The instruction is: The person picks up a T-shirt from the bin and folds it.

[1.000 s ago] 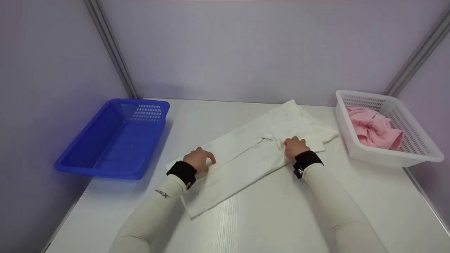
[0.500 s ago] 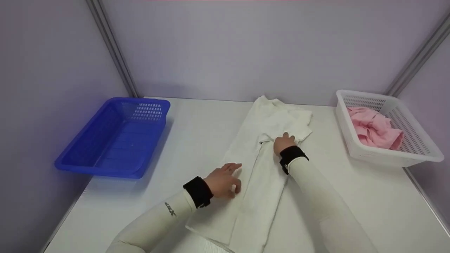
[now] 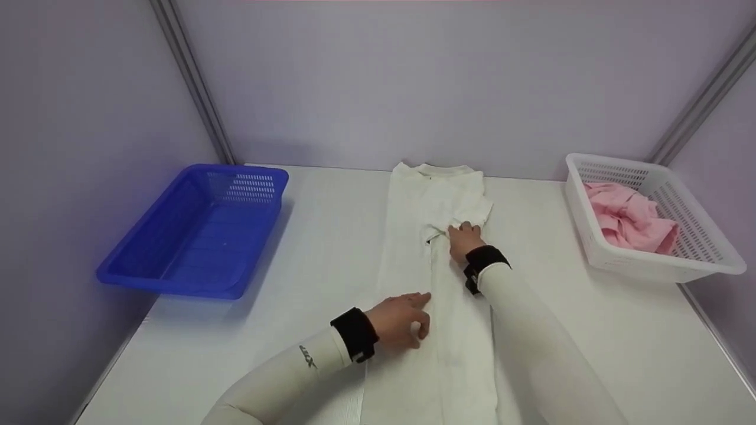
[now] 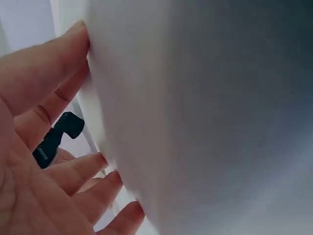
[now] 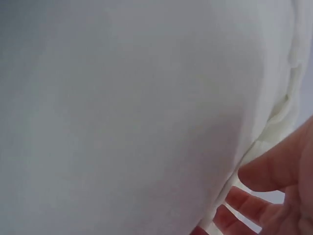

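A white T-shirt (image 3: 407, 254), its sides folded inward, lies lengthwise on the table with the collar toward the back wall. My left hand (image 3: 400, 321) rests on the lower body of the shirt, fingers spread. In the left wrist view the fingertips (image 4: 128, 215) press lightly against the cloth, thumb apart from them. Higher up, just below the folded sleeve (image 3: 458, 206), my right hand (image 3: 465, 242) touches the shirt. The right wrist view has its thumb (image 5: 264, 171) and fingertips against the fabric, with no cloth pinched between them.
A blue plastic basket (image 3: 254, 236) stands at the left of the white table (image 3: 331, 236). To the right is a white basket (image 3: 596, 251) with a crumpled pink cloth (image 3: 632, 218) inside. Grey panels enclose the back and both sides.
The shirt has turned from a diagonal to nearly straight, its collar end swinging left and its hem toward me. My left hand has moved right and nearer; my right hand has shifted left.
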`<control>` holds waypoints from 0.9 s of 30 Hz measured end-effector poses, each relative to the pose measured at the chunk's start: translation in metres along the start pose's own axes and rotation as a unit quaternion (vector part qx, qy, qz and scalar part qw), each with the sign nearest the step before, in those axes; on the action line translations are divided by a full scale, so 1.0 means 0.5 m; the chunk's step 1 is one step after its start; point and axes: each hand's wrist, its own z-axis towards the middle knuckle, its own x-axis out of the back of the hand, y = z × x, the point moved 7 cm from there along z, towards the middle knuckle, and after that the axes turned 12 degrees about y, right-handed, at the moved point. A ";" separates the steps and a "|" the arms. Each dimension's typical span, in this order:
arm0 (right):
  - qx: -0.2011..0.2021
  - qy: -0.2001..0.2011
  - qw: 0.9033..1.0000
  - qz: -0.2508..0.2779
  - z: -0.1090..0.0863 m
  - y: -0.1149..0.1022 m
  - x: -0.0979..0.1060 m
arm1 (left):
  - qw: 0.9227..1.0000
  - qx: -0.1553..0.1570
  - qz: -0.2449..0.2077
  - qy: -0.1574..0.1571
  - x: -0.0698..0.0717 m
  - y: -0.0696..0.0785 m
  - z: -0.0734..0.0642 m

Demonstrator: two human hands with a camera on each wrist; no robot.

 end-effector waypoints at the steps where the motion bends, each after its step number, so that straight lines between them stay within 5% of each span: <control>1: 0.009 0.001 1.000 0.021 -0.014 -0.004 0.006 | 1.000 0.000 0.004 0.004 0.002 0.004 -0.010; 4: 0.071 0.034 0.993 0.086 -0.089 -0.024 0.029 | 1.000 -0.014 -0.001 -0.004 0.001 0.022 -0.054; 8: 0.188 0.085 0.970 0.126 -0.256 -0.064 0.057 | 0.996 -0.073 -0.018 -0.039 -0.006 0.057 -0.120; 12: 0.255 0.062 0.957 0.123 -0.418 -0.099 0.066 | 0.993 -0.102 0.003 -0.061 -0.012 0.079 -0.160; 16: 0.251 0.016 0.963 0.097 -0.520 -0.111 0.056 | 0.992 -0.094 0.043 -0.071 -0.020 0.093 -0.175; 22: 0.218 -0.048 0.972 0.072 -0.596 -0.116 0.026 | 0.986 -0.105 0.095 -0.084 -0.039 0.116 -0.193; 27: 0.201 -0.089 0.975 0.033 -0.624 -0.123 0.000 | 0.973 -0.149 0.178 -0.016 -0.041 0.145 -0.201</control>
